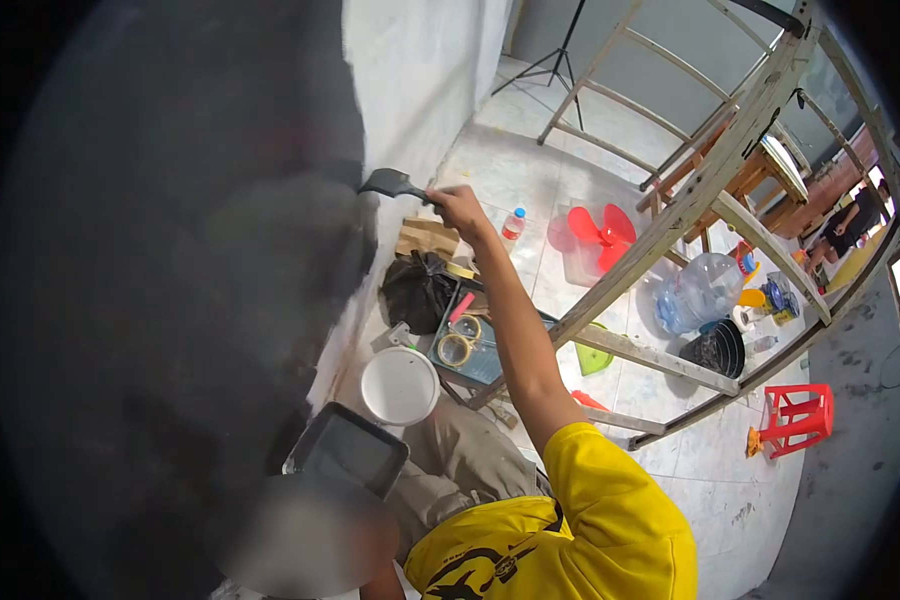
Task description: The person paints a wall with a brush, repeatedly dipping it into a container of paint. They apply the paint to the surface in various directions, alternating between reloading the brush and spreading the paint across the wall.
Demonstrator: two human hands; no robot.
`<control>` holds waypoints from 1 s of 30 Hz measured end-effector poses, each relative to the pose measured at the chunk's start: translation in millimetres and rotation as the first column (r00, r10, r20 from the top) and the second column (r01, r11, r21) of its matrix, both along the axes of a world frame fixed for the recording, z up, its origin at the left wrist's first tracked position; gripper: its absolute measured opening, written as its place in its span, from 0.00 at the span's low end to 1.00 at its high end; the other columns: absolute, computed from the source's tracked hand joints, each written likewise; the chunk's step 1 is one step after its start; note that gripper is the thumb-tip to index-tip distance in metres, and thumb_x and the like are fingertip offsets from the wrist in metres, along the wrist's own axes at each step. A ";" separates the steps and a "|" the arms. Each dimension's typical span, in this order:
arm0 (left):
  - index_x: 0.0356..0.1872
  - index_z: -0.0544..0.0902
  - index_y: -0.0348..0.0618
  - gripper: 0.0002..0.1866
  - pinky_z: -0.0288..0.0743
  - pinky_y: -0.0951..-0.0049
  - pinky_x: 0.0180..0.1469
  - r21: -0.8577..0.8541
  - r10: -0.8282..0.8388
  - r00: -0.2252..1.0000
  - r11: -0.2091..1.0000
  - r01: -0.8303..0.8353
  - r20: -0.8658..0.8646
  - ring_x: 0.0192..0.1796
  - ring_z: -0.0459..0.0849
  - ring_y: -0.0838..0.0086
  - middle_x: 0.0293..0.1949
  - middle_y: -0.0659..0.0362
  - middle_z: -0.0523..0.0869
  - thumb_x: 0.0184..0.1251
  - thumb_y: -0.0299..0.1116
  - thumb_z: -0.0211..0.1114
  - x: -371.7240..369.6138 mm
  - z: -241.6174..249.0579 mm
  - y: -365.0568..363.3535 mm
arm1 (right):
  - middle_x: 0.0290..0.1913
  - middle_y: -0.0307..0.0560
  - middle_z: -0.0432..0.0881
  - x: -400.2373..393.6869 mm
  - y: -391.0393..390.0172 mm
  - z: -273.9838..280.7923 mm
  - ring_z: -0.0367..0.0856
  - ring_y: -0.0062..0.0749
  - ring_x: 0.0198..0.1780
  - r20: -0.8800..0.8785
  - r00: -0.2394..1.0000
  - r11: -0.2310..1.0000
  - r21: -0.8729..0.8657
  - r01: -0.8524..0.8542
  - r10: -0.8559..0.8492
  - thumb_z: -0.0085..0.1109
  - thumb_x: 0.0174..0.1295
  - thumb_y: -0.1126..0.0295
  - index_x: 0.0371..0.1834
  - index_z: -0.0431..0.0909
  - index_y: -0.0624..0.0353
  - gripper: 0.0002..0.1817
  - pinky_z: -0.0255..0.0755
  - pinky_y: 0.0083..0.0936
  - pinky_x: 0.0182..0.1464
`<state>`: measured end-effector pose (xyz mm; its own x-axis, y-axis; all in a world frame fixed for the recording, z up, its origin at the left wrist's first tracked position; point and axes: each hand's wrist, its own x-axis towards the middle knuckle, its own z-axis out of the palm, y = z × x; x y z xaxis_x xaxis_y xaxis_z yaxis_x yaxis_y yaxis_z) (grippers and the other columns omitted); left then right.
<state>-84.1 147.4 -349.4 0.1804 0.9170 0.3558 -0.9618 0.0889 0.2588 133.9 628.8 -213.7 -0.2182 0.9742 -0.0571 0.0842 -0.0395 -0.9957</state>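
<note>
My right hand is closed round the handle of a dark, wide-headed paintbrush. The brush head meets the wall at the edge between the dark grey paint and the white part. Low in the view, a black paint tray with dark paint in it sits close to the wall, in front of my trousers. A blurred patch covers the area below the tray; only a bit of my left forearm shows there, and the fingers are hidden.
A white bucket, black plastic bag and tray with tape rolls stand along the wall's foot. A wooden ladder leans across the right. Beyond are a large water bottle, red stool and a person.
</note>
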 end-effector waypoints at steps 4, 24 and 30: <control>0.70 0.71 0.47 0.42 0.68 0.49 0.70 -0.024 0.062 0.998 0.998 -0.063 -0.030 0.72 0.70 0.58 0.67 0.52 0.75 0.64 0.68 0.55 -8.6 -1.3 -5.1 | 0.20 0.41 0.78 1.4 -14.0 -56.2 0.68 0.22 0.17 0.066 0.995 0.982 -0.166 0.086 -0.076 0.65 0.65 0.57 0.32 0.87 0.67 0.20 0.59 0.24 0.20; 0.70 0.71 0.48 0.43 0.68 0.48 0.70 -0.150 0.126 0.984 0.978 -0.145 -0.129 0.72 0.70 0.57 0.67 0.52 0.75 0.64 0.69 0.55 -10.3 -8.7 -22.6 | 0.25 0.43 0.82 -33.9 -28.7 -141.4 0.76 0.26 0.23 0.144 0.982 0.984 0.148 0.097 -0.119 0.66 0.61 0.57 0.33 0.87 0.66 0.18 0.69 0.27 0.28; 0.70 0.71 0.48 0.43 0.68 0.48 0.70 -0.173 0.126 0.980 0.973 -0.152 -0.151 0.71 0.70 0.57 0.67 0.52 0.75 0.64 0.70 0.55 -7.0 -13.7 -42.3 | 0.18 0.37 0.77 -43.1 -46.8 -79.2 0.71 0.20 0.21 0.229 0.970 0.993 0.101 0.062 -0.084 0.67 0.64 0.61 0.31 0.87 0.66 0.16 0.63 0.23 0.24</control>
<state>-91.0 105.1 -363.1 0.0824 0.9837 0.1599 -0.9242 0.0154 0.3817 90.9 581.9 -293.0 -0.1374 0.9905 -0.0071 0.3137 0.0367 -0.9488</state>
